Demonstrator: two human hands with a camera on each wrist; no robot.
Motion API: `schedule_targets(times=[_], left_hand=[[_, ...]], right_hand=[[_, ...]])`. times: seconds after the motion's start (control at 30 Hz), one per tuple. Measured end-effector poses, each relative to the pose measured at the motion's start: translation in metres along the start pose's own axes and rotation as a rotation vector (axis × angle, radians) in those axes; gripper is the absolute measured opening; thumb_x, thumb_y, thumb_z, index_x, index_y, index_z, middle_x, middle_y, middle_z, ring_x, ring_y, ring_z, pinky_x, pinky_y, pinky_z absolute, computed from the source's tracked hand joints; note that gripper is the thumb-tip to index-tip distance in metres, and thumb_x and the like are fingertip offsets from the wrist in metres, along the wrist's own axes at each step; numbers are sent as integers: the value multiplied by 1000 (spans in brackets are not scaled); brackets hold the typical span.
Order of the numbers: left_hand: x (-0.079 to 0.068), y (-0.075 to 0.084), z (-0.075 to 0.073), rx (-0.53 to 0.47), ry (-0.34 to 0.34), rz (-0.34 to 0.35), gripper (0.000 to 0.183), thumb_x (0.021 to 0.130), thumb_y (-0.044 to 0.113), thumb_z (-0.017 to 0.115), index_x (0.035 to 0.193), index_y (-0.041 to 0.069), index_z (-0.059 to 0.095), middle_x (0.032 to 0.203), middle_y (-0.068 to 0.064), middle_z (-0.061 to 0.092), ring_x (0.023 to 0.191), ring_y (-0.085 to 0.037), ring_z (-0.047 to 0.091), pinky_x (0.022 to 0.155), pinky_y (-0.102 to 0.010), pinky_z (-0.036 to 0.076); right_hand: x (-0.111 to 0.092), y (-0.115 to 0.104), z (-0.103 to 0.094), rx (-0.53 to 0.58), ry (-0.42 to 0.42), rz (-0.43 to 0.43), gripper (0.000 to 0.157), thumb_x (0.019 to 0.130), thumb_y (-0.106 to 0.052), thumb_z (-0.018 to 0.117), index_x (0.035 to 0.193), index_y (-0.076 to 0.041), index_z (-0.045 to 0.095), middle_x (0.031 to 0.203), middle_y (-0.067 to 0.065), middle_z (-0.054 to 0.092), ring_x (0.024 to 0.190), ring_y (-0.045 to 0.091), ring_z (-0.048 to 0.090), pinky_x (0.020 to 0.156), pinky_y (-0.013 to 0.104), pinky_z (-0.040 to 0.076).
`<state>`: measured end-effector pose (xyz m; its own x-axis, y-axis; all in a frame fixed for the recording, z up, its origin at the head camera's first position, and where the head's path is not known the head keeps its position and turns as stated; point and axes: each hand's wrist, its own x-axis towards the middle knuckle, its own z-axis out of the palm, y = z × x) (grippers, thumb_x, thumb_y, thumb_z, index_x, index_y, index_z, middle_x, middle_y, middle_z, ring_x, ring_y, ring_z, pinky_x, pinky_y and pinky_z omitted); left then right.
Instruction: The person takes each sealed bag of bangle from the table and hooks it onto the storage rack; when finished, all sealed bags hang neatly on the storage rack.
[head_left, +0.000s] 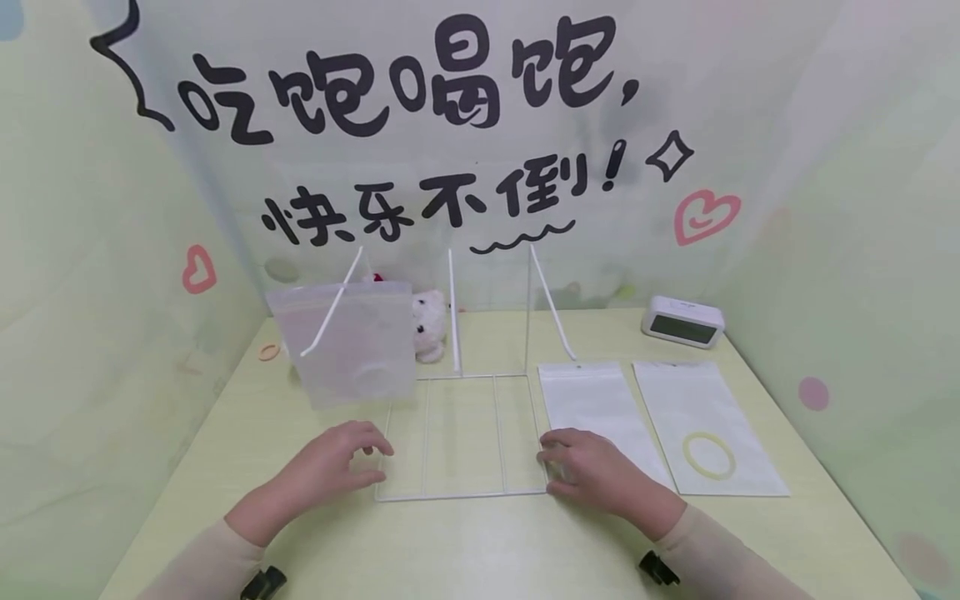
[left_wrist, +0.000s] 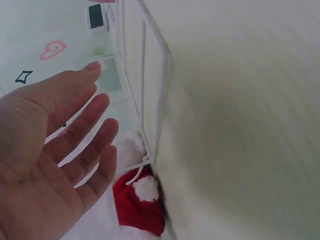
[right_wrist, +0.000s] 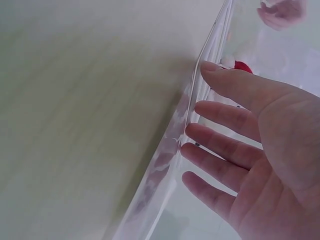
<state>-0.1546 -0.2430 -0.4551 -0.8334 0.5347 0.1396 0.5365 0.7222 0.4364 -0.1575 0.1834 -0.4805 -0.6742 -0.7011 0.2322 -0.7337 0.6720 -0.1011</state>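
A white wire rack [head_left: 461, 497] stands mid-table in the head view, its thin base frame flat and three prongs slanting forward. From the left prong hangs a translucent zip bag [head_left: 363, 337]. My left hand [head_left: 330, 461] is at the left side of the base, fingers loosely spread; in the left wrist view that hand [left_wrist: 65, 130] holds nothing. On the opposite side, my right hand [head_left: 596, 475] has its fingertips right at the base's right wire. It overlaps a flat white zip bag [head_left: 592, 404]. The right wrist view shows the right hand's fingers [right_wrist: 225, 142] apart and relaxed.
Another white zip bag [head_left: 693, 404] lies at the right with a yellow ring [head_left: 712, 477] on it. A small digital clock [head_left: 678, 327] sits at the back right. Behind the rack is a white plush toy [head_left: 429, 329]; an orange ring [head_left: 262, 357] lies at the back left.
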Motion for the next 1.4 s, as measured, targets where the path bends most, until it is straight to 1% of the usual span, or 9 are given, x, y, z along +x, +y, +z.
schedule_targets(times=[0.2, 0.33, 0.47, 0.67, 0.87, 1.0, 1.17, 1.27, 1.4], left_hand=[[-8, -8, 16, 128, -1, -31, 34, 75, 31, 91, 105, 22, 78, 111, 12, 69, 103, -14, 66, 84, -35, 60], [-11, -11, 19, 192, 20, -37, 44, 70, 32, 94, 109, 18, 79, 126, 6, 67, 111, -21, 65, 83, -37, 61], [-14, -12, 19, 212, 1, -73, 49, 68, 36, 94, 111, 17, 79, 134, 3, 65, 118, -25, 64, 85, -41, 62], [-20, -14, 22, 196, -23, -99, 51, 69, 38, 93, 113, 17, 78, 135, 3, 66, 122, -28, 63, 92, -47, 61], [-24, -15, 25, 192, -18, -111, 45, 76, 37, 89, 114, 17, 78, 135, 5, 66, 124, -27, 62, 92, -47, 61], [-23, -13, 25, 207, -14, -102, 44, 78, 36, 88, 115, 15, 77, 135, 4, 67, 123, -27, 63, 93, -47, 60], [-21, -10, 25, 211, -22, -115, 47, 77, 37, 89, 117, 15, 77, 135, 4, 67, 121, -26, 63, 92, -46, 61], [-19, -10, 26, 208, -30, -128, 48, 76, 37, 89, 117, 15, 77, 136, 4, 67, 121, -25, 63, 92, -45, 61], [-17, -11, 28, 203, -35, -133, 49, 76, 36, 89, 118, 14, 77, 137, 5, 66, 121, -24, 62, 91, -44, 61]], right_hand=[[3, 0, 0, 17, -16, -1, 37, 79, -27, 87, 110, -10, 78, 125, 10, 72, 115, 28, 69, 97, 45, 59], [6, 6, -1, 66, -38, -5, 38, 81, -29, 86, 113, -11, 78, 126, 9, 71, 116, 27, 68, 99, 44, 58], [11, 19, -6, 166, -71, 38, 38, 86, -27, 83, 119, -9, 76, 129, 9, 69, 120, 29, 66, 101, 46, 57], [16, 50, -17, 294, -72, 147, 34, 91, -18, 78, 121, -4, 74, 130, 12, 69, 124, 34, 64, 105, 53, 53], [17, 88, -19, 294, -32, 225, 30, 93, -18, 76, 120, -4, 74, 126, 11, 71, 123, 35, 64, 107, 54, 52], [20, 112, -20, 298, 15, 285, 28, 93, -16, 76, 118, -4, 74, 121, 11, 74, 118, 36, 67, 103, 56, 54], [20, 140, -20, 395, 27, 366, 29, 96, -16, 74, 121, -3, 73, 121, 15, 74, 114, 38, 68, 96, 55, 58], [19, 156, -19, 387, 9, 413, 29, 97, -16, 73, 123, -4, 72, 124, 18, 72, 117, 40, 67, 97, 56, 57], [17, 173, -18, 319, 12, 441, 27, 96, -11, 72, 122, -3, 72, 125, 21, 71, 119, 44, 64, 101, 60, 53]])
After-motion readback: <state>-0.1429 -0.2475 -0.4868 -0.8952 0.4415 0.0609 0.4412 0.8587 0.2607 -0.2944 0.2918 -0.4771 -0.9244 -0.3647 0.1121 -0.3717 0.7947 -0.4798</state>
